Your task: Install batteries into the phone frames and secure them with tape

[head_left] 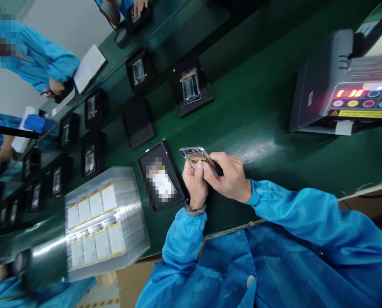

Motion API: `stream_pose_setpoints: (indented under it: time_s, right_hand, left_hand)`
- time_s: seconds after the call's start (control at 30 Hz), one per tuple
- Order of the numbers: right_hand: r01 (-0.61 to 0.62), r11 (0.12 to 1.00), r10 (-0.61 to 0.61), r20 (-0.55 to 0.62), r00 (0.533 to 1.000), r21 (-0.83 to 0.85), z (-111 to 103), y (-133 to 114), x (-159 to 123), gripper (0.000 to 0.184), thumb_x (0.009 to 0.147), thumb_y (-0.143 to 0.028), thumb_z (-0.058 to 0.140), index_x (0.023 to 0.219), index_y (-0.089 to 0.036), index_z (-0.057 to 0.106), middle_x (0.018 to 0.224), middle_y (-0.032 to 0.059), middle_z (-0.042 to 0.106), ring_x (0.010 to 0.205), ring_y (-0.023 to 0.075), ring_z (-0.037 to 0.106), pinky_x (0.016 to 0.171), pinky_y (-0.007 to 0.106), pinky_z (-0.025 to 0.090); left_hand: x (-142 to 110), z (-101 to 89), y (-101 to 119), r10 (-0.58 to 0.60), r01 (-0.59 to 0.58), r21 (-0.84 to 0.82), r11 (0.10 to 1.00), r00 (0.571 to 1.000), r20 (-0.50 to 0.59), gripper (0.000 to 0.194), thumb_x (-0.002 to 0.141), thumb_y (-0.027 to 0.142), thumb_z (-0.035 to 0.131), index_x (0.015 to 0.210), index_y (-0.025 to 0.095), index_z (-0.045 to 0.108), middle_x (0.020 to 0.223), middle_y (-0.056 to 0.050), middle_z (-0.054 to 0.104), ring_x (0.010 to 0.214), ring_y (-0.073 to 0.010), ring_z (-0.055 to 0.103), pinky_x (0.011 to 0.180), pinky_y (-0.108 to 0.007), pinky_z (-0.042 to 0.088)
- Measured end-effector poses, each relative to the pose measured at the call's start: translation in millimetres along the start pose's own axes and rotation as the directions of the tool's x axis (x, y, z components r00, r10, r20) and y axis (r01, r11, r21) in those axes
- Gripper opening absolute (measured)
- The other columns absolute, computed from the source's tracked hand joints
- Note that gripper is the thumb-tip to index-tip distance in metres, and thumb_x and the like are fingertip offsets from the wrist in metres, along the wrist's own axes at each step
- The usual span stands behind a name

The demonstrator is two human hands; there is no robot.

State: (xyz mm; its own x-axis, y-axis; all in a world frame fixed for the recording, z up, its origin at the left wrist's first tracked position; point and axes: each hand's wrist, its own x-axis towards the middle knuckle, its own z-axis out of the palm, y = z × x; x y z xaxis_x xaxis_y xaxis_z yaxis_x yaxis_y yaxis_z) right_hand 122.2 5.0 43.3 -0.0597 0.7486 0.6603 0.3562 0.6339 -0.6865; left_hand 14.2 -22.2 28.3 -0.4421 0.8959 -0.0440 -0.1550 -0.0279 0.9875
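Green bench surface, viewed from above; the opened phone is held over it, in front of the blue-sleeved wearer, tilted, with its metal rim and inner parts exposed. Left hand: fingers clamped on the phone at its lower end, thumb laid over the inner side, dark wristband at the cuff. Right hand: fingers clamped on the phone's right edge, thumb close to the left thumb.

Positions taken from the phone. Between eight and nine o'clock, near the left hand: black tray bearing a bright white item, partly obscured by pixelation. Eight o'clock: clear plastic tray with two rows of white cells edged yellow. Twelve o'clock: dark holder carrying a phone frame. Two o'clock, well apart: grey machine, red display lit, reading "E 30". Ten o'clock, across the bench: a co-worker's hand beside white sheets
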Motion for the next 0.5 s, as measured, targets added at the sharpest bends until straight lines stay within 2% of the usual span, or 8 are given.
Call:
stream_pose_setpoints:
  time_s: [0.23,0.5]
  right_hand:
    - [-0.041,0.997,0.042,-0.024,0.999,0.061,-3.5,-3.1,2.1,0.006,0.095,-0.024,0.058,0.094,-0.020,0.053,0.066,-0.0024,0.059,0.052,0.0119,0.054,0.051,0.025,0.041]
    - [-0.072,0.996,0.073,-0.019,0.997,0.059,-2.4,1.5,-1.2,0.007,0.095,-0.026,0.058,0.097,-0.021,0.054,0.069,-0.0010,0.064,0.054,0.0128,0.059,0.054,0.024,0.045]
  left_hand:
    - [-4.6,0.5,-2.3,-0.017,0.017,0.026,1.000,1.000,-0.005,0.038,0.083,0.054,0.077,0.093,0.018,0.066,0.080,0.000,0.067,0.068,-0.0113,0.060,0.070,-0.024,0.051]
    - [-4.8,-0.3,-2.9,-0.015,0.015,0.014,1.000,1.000,0.017,0.036,0.084,0.049,0.079,0.100,0.019,0.068,0.086,-0.001,0.069,0.070,-0.0111,0.061,0.071,-0.023,0.051]
